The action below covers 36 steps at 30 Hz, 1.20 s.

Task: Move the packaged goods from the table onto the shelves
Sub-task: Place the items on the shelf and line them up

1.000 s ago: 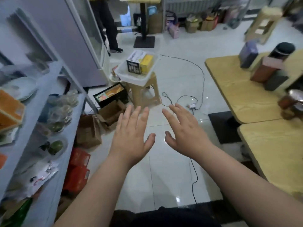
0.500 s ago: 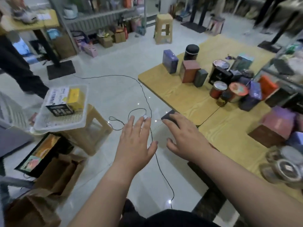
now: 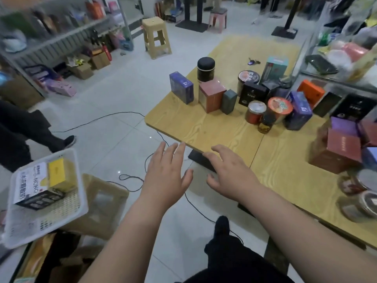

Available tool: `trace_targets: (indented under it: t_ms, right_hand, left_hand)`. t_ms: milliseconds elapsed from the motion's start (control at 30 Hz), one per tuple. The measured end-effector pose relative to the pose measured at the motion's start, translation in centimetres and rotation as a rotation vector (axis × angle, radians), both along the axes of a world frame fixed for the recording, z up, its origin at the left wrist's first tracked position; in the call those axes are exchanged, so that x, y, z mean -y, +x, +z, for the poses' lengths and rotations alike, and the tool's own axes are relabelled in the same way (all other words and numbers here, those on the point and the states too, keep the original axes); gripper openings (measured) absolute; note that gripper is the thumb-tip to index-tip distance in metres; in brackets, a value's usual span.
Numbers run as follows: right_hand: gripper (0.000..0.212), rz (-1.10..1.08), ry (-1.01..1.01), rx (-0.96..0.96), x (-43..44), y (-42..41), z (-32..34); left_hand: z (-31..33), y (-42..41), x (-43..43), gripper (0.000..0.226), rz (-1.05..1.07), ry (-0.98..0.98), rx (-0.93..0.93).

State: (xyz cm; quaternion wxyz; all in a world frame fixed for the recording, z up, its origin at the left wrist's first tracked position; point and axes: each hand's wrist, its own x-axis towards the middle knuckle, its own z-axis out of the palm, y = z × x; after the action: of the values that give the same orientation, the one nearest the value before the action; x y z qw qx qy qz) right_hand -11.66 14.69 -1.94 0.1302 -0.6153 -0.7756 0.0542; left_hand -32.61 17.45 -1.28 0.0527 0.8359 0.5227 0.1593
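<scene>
Two empty hands, left (image 3: 167, 170) and right (image 3: 228, 172), hover with fingers spread at the table (image 3: 195, 127) corner. Packaged goods stand upright farther in: a blue box (image 3: 181, 90) ahead of the left hand, a red box (image 3: 212, 96) ahead of the right, which is nearer. Only "NONG" reads, on a carton (image 3: 30, 184) in the basket (image 3: 53, 219); labels on the table goods blur.

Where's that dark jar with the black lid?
Head view, upper centre-right: the dark jar stands by the left edge of the wooden table, behind the blue box and the reddish box.
</scene>
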Motion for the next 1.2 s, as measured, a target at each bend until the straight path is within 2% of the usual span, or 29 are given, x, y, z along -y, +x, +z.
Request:
trace_targets:
  t_ms: [367,467,633,800,967,1067,1200]
  right_hand:
    - [0.062,-0.038,-0.238,-0.001,-20.0,6.4,-1.0]
    - [0.064,-0.050,-0.240,0.031,-25.4,8.5,-1.4]
    - [0.067,-0.134,-0.255,0.077,-32.3,10.5,-2.0]
    - [0.097,-0.275,-0.380,0.164,-39.8,10.8,-3.8]
    - [0.109,-0.395,-0.545,0.251,-45.1,10.8,-5.3]
    - [0.103,-0.467,-0.621,0.229,-46.8,10.4,-6.4]
    - [0.093,-0.504,-0.575,0.211,-47.3,9.6,-7.5]
  left_hand:
    - [-0.7,5.2,-17.0,0.070,0.080,-0.091,-0.102]
    - [-1.4,6.8,-21.0,0.066,0.126,-0.114,-0.117]
    - [-2.8,7.6,-25.7,0.072,0.127,-0.266,-0.148]
    - [-5.0,6.2,-32.5,0.077,0.063,-0.338,-0.278]
    - [-6.3,5.8,-42.4,0.088,0.001,-0.365,-0.395]
    - [-7.3,6.4,-49.5,0.094,-0.040,-0.348,-0.425]
    - [-9.0,7.4,-57.8,0.097,-0.141,-0.255,-0.555]
